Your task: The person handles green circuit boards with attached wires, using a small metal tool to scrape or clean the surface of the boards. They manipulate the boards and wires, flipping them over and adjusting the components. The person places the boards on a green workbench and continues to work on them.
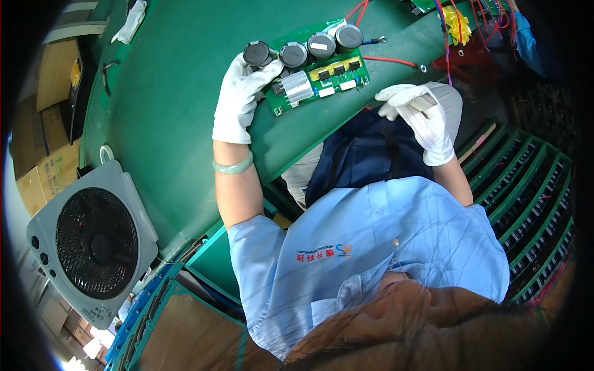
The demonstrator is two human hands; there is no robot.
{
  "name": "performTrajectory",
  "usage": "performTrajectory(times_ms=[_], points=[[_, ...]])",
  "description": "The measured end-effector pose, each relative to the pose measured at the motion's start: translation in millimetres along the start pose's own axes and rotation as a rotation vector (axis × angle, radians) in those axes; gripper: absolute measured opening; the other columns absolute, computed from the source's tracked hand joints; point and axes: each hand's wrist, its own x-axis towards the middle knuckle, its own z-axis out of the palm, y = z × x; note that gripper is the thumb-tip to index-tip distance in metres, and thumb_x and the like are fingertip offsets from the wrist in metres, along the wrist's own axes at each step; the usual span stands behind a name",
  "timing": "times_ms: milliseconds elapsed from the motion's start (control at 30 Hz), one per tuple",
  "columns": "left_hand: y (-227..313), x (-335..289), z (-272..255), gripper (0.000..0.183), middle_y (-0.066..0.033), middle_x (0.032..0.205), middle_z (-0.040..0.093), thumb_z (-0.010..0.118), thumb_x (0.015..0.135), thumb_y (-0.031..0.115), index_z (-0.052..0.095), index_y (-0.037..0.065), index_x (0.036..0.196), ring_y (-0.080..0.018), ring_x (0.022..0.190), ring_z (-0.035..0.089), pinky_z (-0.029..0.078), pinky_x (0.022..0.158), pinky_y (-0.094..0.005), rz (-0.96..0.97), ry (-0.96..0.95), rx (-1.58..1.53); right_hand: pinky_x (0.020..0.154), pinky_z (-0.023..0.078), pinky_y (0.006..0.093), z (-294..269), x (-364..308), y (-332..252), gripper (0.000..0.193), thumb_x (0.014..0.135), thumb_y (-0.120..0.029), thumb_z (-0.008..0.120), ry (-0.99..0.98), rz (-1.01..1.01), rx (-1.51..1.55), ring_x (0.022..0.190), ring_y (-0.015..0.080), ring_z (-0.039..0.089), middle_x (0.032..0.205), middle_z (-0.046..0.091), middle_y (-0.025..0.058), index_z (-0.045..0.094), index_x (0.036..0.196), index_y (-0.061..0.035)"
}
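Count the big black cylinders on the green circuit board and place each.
4, in a row along the board's far side: leftmost cylinder at the left hand, then second cylinder, third cylinder, rightmost cylinder. The glove might hide others.

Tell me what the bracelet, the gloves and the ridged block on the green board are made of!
Bracelet: maybe stone or glass; pale green, smooth and shiny.
Gloves: probably cloth; matte white, with soft creases.
Ridged block: likely metal; silvery grey, with straight fins.
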Motion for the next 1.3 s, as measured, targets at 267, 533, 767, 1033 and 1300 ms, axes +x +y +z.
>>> performTrajectory(times_ms=[267,533,767,1033,1300], points=[[0.7,-2.4,-9.7,0.054,-0.0112,0.108,0.063,0.073,0.082,0.004,0.047,-0.007,0.128,-0.0184,0.101,0.064,0.052,0.096,-0.0333,-0.004,-0.108,0.022,0.064,0.048,0.0243,4.4,14.6,-17.3,0.018,0.095,0.003,0.049,-0.106,0.076,-0.045,0.073,0.0134,0.064,0.11,0.069,0.0127,0.064,0.103,0.0019],[-2.8,-9.0,3.8,0.055,-0.0148,0.119,0.058,0.073,0.08,0.0,0.047,-0.006,0.128,-0.0185,0.104,0.062,0.052,0.095,-0.0328,0.169,-0.087,0.055,0.069,0.052,0.0266,6.6,10.2,1.3,0.023,0.09,0.004,0.053,-0.183,0.048,-0.203,0.071,0.0147,0.066,0.101,0.07,0.0121,0.067,0.108,0.004],[-6.2,-8.4,14.7,0.059,-0.0161,0.123,0.056,0.074,0.078,0.003,0.046,-0.007,0.129,-0.0195,0.103,0.062,0.053,0.094,-0.0336,0.204,-0.038,-0.03,0.069,0.053,0.0282,10.8,10.3,-9.7,0.028,0.089,-0.006,0.065,-0.181,0.036,-0.33,0.071,0.0165,0.067,0.091,0.069,0.0093,0.065,0.116,-0.0016],[-13.3,-15.7,25.8,0.06,-0.0167,0.122,0.057,0.075,0.077,0.003,0.045,-0.008,0.128,-0.0172,0.097,0.063,0.055,0.088,-0.0319,0.25,0.043,-0.114,0.066,0.053,0.0347,21.0,16.5,-38.9,0.047,0.083,-0.026,0.076,-0.086,-0.11,-0.746,0.074,0.0276,0.065,0.082,0.063,0.0105,0.059,0.122,-0.0059],[-15.2,-16.2,27.4,0.057,-0.0169,0.12,0.056,0.075,0.079,0.004,0.045,-0.007,0.127,-0.0163,0.098,0.062,0.056,0.087,-0.0296,0.304,0.024,-0.054,0.052,0.048,0.0334,30.1,20.4,-34.5,0.023,0.083,-0.023,0.073,0.002,-0.337,-1.161,0.065,0.0219,0.063,0.077,0.062,0.006,0.069,0.1,-0.0084]])
